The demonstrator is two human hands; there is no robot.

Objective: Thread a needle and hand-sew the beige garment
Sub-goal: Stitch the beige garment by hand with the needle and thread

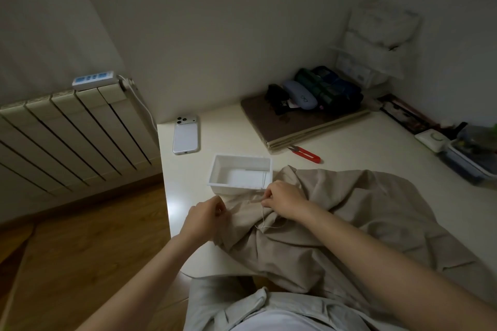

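The beige garment (349,212) lies crumpled on the white table (363,142) and hangs over its near edge onto my lap. My left hand (205,216) grips a fold of the cloth at its left edge. My right hand (282,200) rests on the garment with fingers curled, pinching something small at the cloth's upper edge; the needle itself is too small to make out. A thin white thread (265,219) runs down from that hand and loops over the fabric.
A white plastic tray (236,169) stands just behind my hands. Red thread snips (306,154) lie behind the garment, a white phone (186,135) at the far left. Boards with cases on them are at the back, boxes at the right edge. A radiator stands left of the table.
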